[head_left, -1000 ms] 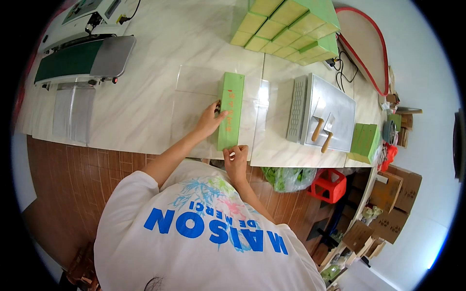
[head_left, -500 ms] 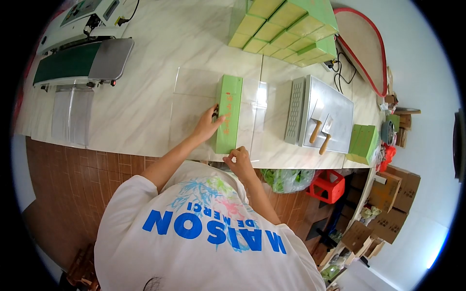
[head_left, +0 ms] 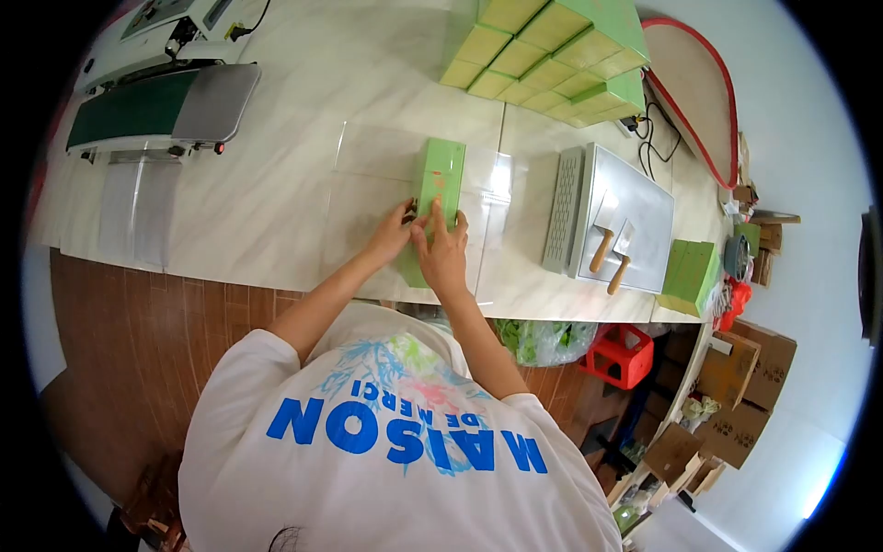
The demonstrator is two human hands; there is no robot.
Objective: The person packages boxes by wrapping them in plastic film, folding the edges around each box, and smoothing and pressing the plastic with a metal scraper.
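Note:
A long green box (head_left: 444, 164) with red lettering lies on the table, its length pointing away from me. Clear plastic film (head_left: 368, 152) spreads flat around it, with shiny creases to the right. My left hand (head_left: 393, 235) is at the box's left side, fingers bent against the edge. My right hand (head_left: 444, 254) lies across the top of the box. Its thumb is by the left edge, one finger stretches along the lettering and others hook over the right edge. Both hands hide part of the box's middle and near end.
A metal case (head_left: 630, 216) with two wooden-handled scrapers on it stands to the right. Green boxes (head_left: 552, 64) are stacked at the back, and more (head_left: 690, 271) stand far right. A machine with a green belt (head_left: 129, 110) is at back left. The table's front edge runs close to me.
My right hand has moved from the box's near end up onto its top, and its fingers have spread from a pinch. My left hand stays at the left side.

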